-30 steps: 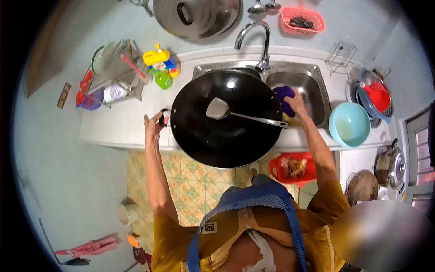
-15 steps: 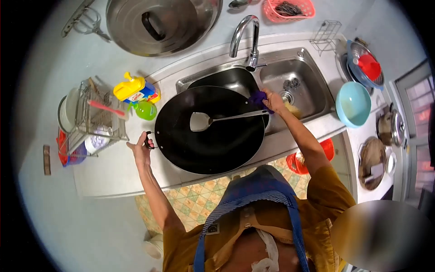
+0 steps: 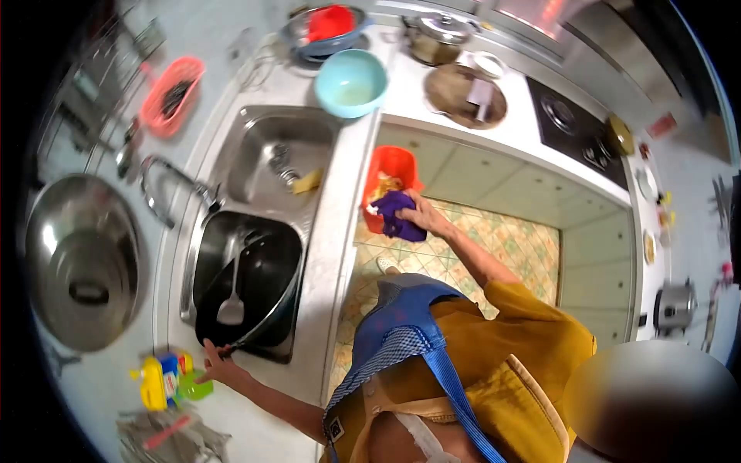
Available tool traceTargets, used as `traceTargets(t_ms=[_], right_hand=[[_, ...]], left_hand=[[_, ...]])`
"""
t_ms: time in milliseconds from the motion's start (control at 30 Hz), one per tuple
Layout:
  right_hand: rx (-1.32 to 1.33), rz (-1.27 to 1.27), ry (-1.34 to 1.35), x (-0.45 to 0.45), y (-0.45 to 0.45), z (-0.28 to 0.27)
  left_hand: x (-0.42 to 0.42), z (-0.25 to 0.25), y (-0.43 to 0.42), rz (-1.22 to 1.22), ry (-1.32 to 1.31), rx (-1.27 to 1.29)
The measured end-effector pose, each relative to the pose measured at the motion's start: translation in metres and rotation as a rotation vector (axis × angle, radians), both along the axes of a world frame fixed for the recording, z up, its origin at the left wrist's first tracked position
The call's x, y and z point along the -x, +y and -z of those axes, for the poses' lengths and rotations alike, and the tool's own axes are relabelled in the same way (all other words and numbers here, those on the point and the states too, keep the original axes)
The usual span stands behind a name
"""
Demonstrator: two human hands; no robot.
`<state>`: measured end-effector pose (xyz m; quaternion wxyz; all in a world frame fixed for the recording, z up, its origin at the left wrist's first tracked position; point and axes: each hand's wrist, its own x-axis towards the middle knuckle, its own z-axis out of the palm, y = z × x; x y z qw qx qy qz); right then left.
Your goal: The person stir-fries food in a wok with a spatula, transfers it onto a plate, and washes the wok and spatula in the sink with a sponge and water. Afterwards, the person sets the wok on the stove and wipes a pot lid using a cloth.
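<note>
The wok (image 3: pixel 266 289), in the head view, sits tilted in the sink (image 3: pixel 262 207) just beyond my left hand (image 3: pixel 225 369), whose fingers are partly spread at its near edge; whether they grip it I cannot tell, and a spatula (image 3: pixel 232 305) lies inside. My right hand (image 3: pixel 427 214), well apart from the left, is closed around a purple cloth (image 3: pixel 401 216) by the red bin (image 3: pixel 407 163). I judge I am settling the wok, which calls for a steady left hand.
</note>
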<state>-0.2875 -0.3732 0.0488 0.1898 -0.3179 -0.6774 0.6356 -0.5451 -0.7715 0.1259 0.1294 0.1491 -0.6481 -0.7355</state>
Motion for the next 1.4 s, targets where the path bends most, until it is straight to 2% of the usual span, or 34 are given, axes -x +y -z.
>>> traceTargets(t_ms=[100,167,200,233,267,300,333,400,433,500,533,567,600,633,667,700,733,767,800,833,867,900,933,967,1033,1100,1133,1167,1233,1300,1367,1400], right_hand=[[0.351,0.247,0.066,-0.073,-0.009,0.018],[0.487,0.364,0.070,-0.117,-0.002,0.044],[0.540,0.507,0.121,-0.130,-0.005,0.032],[0.568,0.495,0.146,-0.155,0.008,0.058],[0.559,0.565,0.132,-0.170,0.013,0.055],[0.554,0.632,0.115,-0.184,0.017,0.049],[0.556,0.647,0.122,-0.196,0.023,0.042],[0.534,0.673,0.198,-0.220,0.046,0.031],[0.531,0.680,0.205,-0.234,0.063,0.037],[0.427,0.699,0.169,-0.266,0.099,0.048],[0.380,0.680,0.156,-0.280,0.119,0.045],[0.304,0.677,0.170,-0.292,0.139,0.047],[0.274,0.687,0.191,-0.299,0.158,0.039],[0.238,0.701,0.211,-0.306,0.177,0.027],[0.167,0.687,0.161,-0.314,0.198,0.019],[0.116,0.676,0.188,-0.320,0.219,0.018],[0.092,0.663,0.169,-0.323,0.237,0.017],[0.053,0.657,0.154,-0.326,0.258,0.011],[0.076,0.648,0.205,-0.324,0.271,-0.002],[0.093,0.629,0.257,-0.318,0.280,-0.017],[0.092,0.584,0.266,-0.315,0.289,-0.035],[0.095,0.535,0.270,-0.310,0.296,-0.049],[0.068,0.448,0.263,-0.306,0.304,-0.059],[0.045,0.362,0.249,-0.303,0.312,-0.064],[-0.179,0.140,0.103,-0.301,0.329,-0.066],[-0.403,0.055,-0.087,-0.313,0.332,-0.113],[-0.565,0.028,-0.227,-0.323,0.344,-0.127],[-0.650,0.045,-0.408,-0.337,0.354,-0.140],[-0.922,0.188,-0.548,-0.369,0.383,-0.164],[-1.130,0.353,-0.393,-0.410,0.401,-0.225],[-1.359,0.651,-0.358,-0.446,0.416,-0.287],[-1.401,0.788,-0.306,-0.466,0.427,-0.314]], left_hand=[[0.003,0.045,-0.009,-0.031,-0.027,-0.002],[0.003,0.050,-0.013,0.038,-0.043,-0.053],[0.002,0.045,-0.010,0.078,-0.052,-0.082],[0.011,0.058,-0.027,0.141,-0.045,-0.133],[0.017,0.070,-0.040,0.184,-0.091,-0.063],[0.007,0.062,-0.027,0.149,-0.071,0.021],[-0.003,0.055,-0.014,0.023,0.104,0.296],[-0.029,0.028,0.023,-0.463,0.293,0.954],[-0.029,0.029,0.020,-0.475,0.345,1.188],[-0.038,0.035,0.047,-0.380,0.548,1.230],[-0.066,0.020,0.096,-0.258,0.537,1.074],[-0.069,0.035,0.127,-0.222,0.405,0.862],[-0.100,0.016,0.180,-0.032,0.352,0.715],[-0.092,0.052,0.199,0.133,0.435,0.608],[-0.114,0.059,0.246,0.192,0.325,0.600],[-0.114,0.093,0.279,0.402,0.276,0.388],[-0.145,0.108,0.329,0.531,0.398,0.452],[-0.190,0.089,0.377,0.774,0.341,0.523],[-0.252,0.055,0.433,1.045,0.136,0.146],[-0.273,0.062,0.468,1.281,-0.090,0.235],[-0.305,0.096,0.510,1.381,0.073,0.018],[-0.340,0.054,0.544,1.601,-0.183,-0.053],[-0.370,0.030,0.577,1.662,-0.337,-0.090],[-0.389,0.019,0.604,1.747,-0.435,-0.234],[-0.412,0.041,0.665,1.889,-0.368,-0.604],[-0.414,0.033,0.704,1.960,-0.438,-0.495],[-0.417,0.028,0.718,1.960,-0.325,-0.475],[-0.418,0.044,0.737,1.910,-0.365,-0.469],[-0.418,0.064,0.774,1.962,-0.297,-0.356],[-0.426,0.071,0.805,1.960,-0.258,-0.364],[-0.434,0.065,0.832,1.900,0.256,0.166],[-0.437,0.075,0.848,1.804,0.355,0.250]])
